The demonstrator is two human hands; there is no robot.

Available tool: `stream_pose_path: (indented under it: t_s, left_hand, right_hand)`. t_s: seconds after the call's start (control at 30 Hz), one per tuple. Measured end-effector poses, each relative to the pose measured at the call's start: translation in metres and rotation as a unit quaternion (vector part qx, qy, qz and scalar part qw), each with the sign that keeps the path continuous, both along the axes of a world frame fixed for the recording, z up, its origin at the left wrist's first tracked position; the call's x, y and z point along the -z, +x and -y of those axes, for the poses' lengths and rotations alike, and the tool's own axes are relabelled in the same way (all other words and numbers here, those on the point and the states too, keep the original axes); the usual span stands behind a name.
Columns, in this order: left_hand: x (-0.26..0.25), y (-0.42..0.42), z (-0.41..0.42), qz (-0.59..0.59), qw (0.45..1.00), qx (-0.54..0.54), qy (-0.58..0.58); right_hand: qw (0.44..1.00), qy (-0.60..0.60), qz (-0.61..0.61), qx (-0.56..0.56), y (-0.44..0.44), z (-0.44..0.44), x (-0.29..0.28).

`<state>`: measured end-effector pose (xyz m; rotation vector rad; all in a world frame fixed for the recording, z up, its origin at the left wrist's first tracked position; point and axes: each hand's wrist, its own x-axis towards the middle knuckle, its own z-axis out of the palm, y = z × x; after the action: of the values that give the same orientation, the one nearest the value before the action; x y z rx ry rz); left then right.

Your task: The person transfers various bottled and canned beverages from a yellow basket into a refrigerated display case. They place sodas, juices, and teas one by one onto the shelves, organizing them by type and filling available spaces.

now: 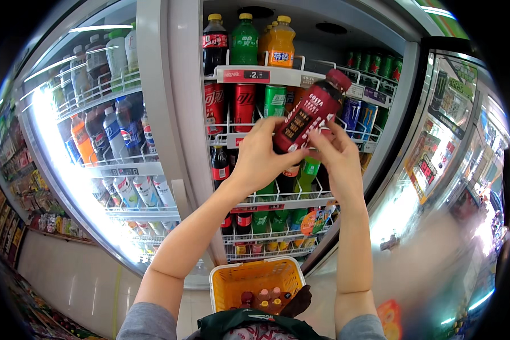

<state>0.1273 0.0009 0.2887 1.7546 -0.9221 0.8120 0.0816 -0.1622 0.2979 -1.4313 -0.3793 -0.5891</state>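
Observation:
Both my hands are on a dark-red Costa drink bottle (pixel 308 114) with a dark-red cap. It is tilted, cap to the upper right, in front of the shelves of an open drinks fridge. My left hand (pixel 259 153) grips its lower left end, thumb beneath the base. From the right, the fingers of my right hand (pixel 340 155) touch the lower right side of the label. Behind the bottle stand red cans (pixel 244 106) and a green can (pixel 275 101). An orange-drink bottle (pixel 281 42) and a green bottle (pixel 245 40) are on the shelf above.
A yellow plastic shopping basket (pixel 214 282) sits below me, with several capped bottles (pixel 263 294) inside. White wire rails (pixel 299 196) front the shelves. The fridge's open glass door (pixel 442 106) swings out to the right. Another drinks fridge (pixel 123 170), lit inside, is at the left.

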Motion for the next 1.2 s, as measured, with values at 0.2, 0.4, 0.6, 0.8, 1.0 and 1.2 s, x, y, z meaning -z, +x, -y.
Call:
stream_pose_path:
  t_s: [0.2,0.4,0.6,0.8,1.0,1.2]
  left_hand:
    - [-0.039,0.017,0.042,0.278,0.934,-0.219,-0.049]
    - [-0.087,0.066,0.061,0.341,0.932,-0.101,-0.067]
    - [-0.083,0.123,0.07,0.324,0.935,-0.135,0.05]
    - [-0.065,0.14,0.08,0.343,0.926,-0.153,0.048]
    - [-0.058,0.139,0.082,0.335,0.929,-0.152,0.045]
    - [-0.057,0.14,0.084,0.337,0.926,-0.162,0.045]
  right_hand:
    - [0.986,-0.046,0.098,0.126,0.005,-0.005,-0.057]
    - [0.965,-0.073,0.153,0.202,0.053,0.028,-0.101]
    - [0.85,-0.193,0.212,0.442,0.118,0.058,-0.143]
    - [0.846,-0.304,0.056,0.434,0.168,0.061,-0.155]
    - [0.849,-0.345,-0.101,0.387,0.195,0.058,-0.17]
    - [0.825,-0.341,-0.097,0.44,0.216,0.05,-0.162]
